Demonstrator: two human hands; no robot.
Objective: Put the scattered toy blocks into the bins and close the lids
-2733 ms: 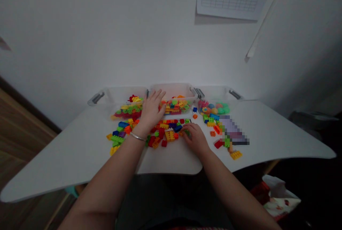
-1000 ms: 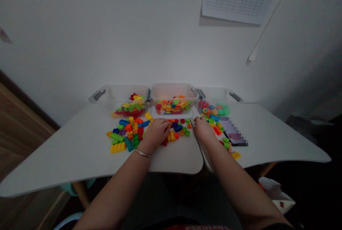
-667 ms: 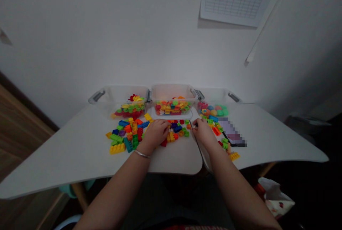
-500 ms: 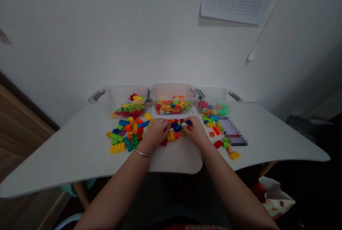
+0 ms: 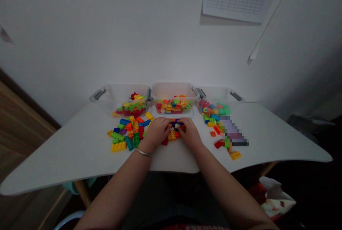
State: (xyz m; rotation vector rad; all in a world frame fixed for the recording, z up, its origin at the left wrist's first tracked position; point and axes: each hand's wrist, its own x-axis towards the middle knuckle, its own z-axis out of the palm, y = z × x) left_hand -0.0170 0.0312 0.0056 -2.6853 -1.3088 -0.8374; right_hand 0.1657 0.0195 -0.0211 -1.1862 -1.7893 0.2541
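Head view | we log left hand (image 5: 159,134) and right hand (image 5: 190,134) curved narrow, fingertips nearly meeting over a heap of plastic building bricks (image 5: 175,126); we cannot tell whether they hold any brick | heap lies between them on the white bench (image 5: 66,151), with a clear plastic bin (image 5: 173,91) at 12 o'clock

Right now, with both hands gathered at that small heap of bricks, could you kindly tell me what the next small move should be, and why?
I would probably lift the small heap of plastic bricks into the middle clear plastic bin. Your left hand and right hand are cupped around it, and that open bin sits just beyond them.
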